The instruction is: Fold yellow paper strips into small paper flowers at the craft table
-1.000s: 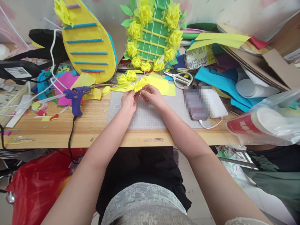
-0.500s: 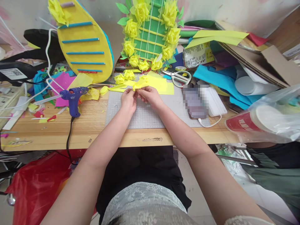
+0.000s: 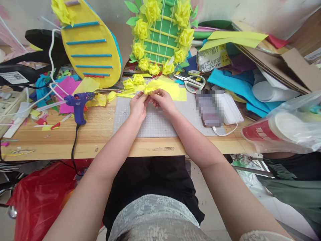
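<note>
Both hands meet over the far part of a grey cutting mat [image 3: 155, 124] on the wooden table. My left hand [image 3: 137, 105] and my right hand [image 3: 163, 100] each pinch a crumpled yellow paper flower piece [image 3: 150, 87] held between their fingertips. A flat yellow paper sheet [image 3: 173, 89] lies just behind the hands. Two finished yellow paper flowers [image 3: 132, 81] sit on the table beyond my left hand. A green panel ringed with yellow flowers [image 3: 162, 36] stands upright further back.
A purple glue gun [image 3: 79, 102] stands left of the mat, its black cord hanging over the table edge. Scissors [image 3: 192, 81], a phone [image 3: 209, 108] and a white charger block lie to the right. A yellow leaf-shaped panel [image 3: 91, 47] leans at the back left. Paper scraps, cardboard and a plastic bag crowd both sides.
The hands have shifted slightly away from me while working the yellow paper piece, which now looks more bunched between the fingertips. The view has barely moved.
</note>
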A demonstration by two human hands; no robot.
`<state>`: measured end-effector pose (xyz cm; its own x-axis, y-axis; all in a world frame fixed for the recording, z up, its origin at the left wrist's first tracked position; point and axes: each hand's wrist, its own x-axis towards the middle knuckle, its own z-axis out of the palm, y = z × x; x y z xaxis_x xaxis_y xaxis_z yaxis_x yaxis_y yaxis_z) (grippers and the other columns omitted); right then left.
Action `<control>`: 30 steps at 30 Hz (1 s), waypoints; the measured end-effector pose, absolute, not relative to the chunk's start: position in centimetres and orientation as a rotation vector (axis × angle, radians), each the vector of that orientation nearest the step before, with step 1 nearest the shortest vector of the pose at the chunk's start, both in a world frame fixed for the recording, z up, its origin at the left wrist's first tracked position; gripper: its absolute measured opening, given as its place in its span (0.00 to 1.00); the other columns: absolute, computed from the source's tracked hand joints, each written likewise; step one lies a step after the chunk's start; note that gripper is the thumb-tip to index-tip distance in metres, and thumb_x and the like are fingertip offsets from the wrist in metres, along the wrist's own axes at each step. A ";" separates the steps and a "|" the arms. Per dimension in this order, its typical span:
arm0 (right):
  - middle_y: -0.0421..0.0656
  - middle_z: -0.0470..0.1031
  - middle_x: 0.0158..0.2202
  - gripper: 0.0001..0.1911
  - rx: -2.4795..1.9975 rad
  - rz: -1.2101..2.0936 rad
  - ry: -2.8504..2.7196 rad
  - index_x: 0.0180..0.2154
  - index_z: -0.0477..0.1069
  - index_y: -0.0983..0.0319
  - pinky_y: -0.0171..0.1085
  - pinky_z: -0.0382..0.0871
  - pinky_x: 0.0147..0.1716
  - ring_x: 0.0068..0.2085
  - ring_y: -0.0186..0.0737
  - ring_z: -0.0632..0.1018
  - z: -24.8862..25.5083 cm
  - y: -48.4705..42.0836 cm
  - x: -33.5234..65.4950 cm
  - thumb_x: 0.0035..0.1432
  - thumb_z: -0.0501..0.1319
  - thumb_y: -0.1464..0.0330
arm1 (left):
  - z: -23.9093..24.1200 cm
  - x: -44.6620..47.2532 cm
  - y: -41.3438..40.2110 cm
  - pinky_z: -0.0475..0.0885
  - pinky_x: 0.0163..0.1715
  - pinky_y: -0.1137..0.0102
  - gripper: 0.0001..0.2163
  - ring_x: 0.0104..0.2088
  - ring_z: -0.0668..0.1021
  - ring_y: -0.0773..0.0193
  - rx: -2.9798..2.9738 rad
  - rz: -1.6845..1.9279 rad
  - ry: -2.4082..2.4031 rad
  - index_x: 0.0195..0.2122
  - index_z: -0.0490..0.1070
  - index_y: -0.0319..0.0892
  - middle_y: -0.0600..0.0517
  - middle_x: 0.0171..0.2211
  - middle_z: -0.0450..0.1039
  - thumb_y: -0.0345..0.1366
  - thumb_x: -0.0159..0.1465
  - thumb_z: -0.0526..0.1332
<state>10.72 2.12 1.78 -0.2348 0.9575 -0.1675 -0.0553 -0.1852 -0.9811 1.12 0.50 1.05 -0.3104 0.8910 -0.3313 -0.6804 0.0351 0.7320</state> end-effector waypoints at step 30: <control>0.34 0.71 0.19 0.08 -1.126 1.617 -1.163 0.26 0.64 0.63 0.25 0.59 0.14 0.16 0.23 0.66 2.0 1.5 9.6 0.57 0.59 0.75 | 0.0 1.0 1.2 0.63 0.22 0.77 0.13 0.17 0.68 0.75 0.143 1.659 0.998 0.21 0.61 0.40 0.59 0.16 0.64 0.21 0.58 0.61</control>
<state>9.64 1.51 2.01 -0.2555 0.9473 -0.1931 -0.1183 -0.2289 -0.9662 0.98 1.24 0.04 -0.3550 0.8482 -0.3931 -0.7447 -0.0024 0.6674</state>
